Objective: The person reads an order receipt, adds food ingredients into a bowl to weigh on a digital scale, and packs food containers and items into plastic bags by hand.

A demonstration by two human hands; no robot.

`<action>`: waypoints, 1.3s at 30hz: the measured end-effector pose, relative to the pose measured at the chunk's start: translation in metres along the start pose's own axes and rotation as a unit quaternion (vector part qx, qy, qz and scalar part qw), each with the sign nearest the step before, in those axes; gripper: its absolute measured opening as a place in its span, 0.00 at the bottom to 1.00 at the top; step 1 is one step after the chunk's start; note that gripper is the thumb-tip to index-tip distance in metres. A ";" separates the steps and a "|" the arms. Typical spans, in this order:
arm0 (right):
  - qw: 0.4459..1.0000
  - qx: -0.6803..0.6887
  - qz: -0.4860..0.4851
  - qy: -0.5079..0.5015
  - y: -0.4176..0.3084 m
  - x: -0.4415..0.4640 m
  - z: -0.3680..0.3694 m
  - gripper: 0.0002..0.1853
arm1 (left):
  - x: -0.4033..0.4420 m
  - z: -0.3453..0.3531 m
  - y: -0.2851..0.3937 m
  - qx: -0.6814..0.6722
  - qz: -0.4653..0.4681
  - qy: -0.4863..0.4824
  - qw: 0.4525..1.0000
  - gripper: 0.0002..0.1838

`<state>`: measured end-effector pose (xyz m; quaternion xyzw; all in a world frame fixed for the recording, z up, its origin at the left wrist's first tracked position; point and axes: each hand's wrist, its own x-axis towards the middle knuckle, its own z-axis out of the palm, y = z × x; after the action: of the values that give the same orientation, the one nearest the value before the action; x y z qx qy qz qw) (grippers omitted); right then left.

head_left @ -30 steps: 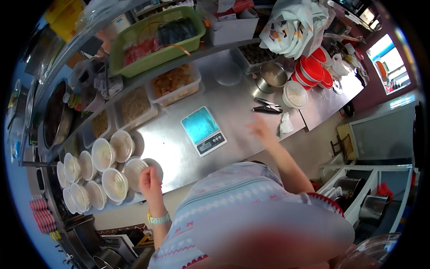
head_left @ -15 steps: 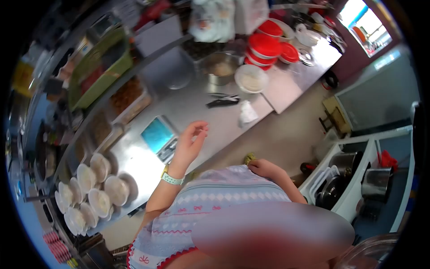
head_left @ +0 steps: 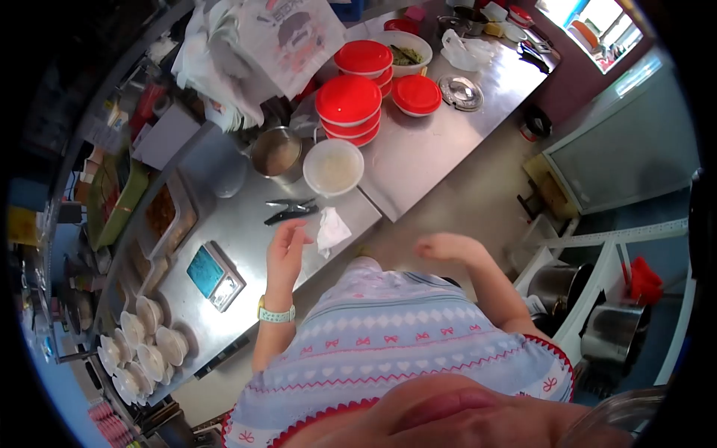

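Observation:
My left hand (head_left: 287,246), with a watch on its wrist, hovers by the counter edge, fingers loosely bent and apart from the thumb. It holds nothing. Just beyond its fingertips lie a black tool with a metal part (head_left: 290,212) and a crumpled white cloth or tissue (head_left: 331,233). Past these stand a white bowl (head_left: 334,169) with pale contents and a metal pot (head_left: 277,154). My right hand (head_left: 446,247) is raised in front of the apron (head_left: 403,325), over the floor. Its fingers are blurred, and no object shows in them.
A kitchen scale (head_left: 215,275) lies on the steel counter (head_left: 258,205), with several small bowls (head_left: 153,358) at its near end. Red-lidded containers (head_left: 348,101) are stacked farther along, beside hanging plastic bags (head_left: 287,37). A shelf with pots (head_left: 612,332) stands at the right.
The view has swung, so counter things sit further left. My left hand is nearer the black tool and cloth. My right hand has lifted away from the apron.

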<state>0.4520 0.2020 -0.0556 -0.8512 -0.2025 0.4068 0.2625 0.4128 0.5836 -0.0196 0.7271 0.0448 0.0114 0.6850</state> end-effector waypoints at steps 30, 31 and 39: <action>0.712 -0.176 -0.528 0.429 -0.064 0.345 -0.591 0.16 | 0.512 0.230 0.057 0.754 0.081 0.152 0.634 0.36; 0.714 -0.175 -0.530 0.423 -0.063 0.349 -0.594 0.16 | 0.515 0.230 0.055 0.785 0.100 0.147 0.593 0.36; 0.739 -0.135 -0.522 0.403 -0.069 0.352 -0.611 0.13 | 0.516 0.226 0.069 0.605 0.055 0.237 0.759 0.36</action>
<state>1.1371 0.2802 0.1049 -0.7231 -0.5434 -0.2068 0.3729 0.9479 0.3961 0.0118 0.9655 0.1631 0.1909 0.0687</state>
